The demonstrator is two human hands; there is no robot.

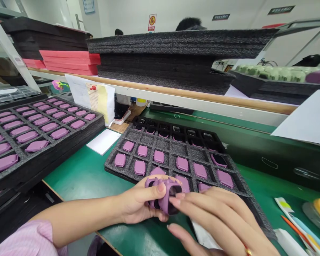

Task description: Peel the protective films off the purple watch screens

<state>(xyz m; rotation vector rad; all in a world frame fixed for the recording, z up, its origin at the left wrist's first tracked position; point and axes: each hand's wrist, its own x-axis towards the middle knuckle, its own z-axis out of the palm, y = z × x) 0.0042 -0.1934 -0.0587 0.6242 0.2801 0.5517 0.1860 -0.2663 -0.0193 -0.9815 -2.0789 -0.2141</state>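
left hand (138, 206) clenched on purple case (164, 192) | right hand (218, 217) released, fingertips (176, 202) part-hiding case | wrist cropped

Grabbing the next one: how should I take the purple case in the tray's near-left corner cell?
Probably best from straight above, pinching the purple case across its two side edges. It lies flat in a foam tray cell with gaps beside it, and the cell walls block any sideways approach.
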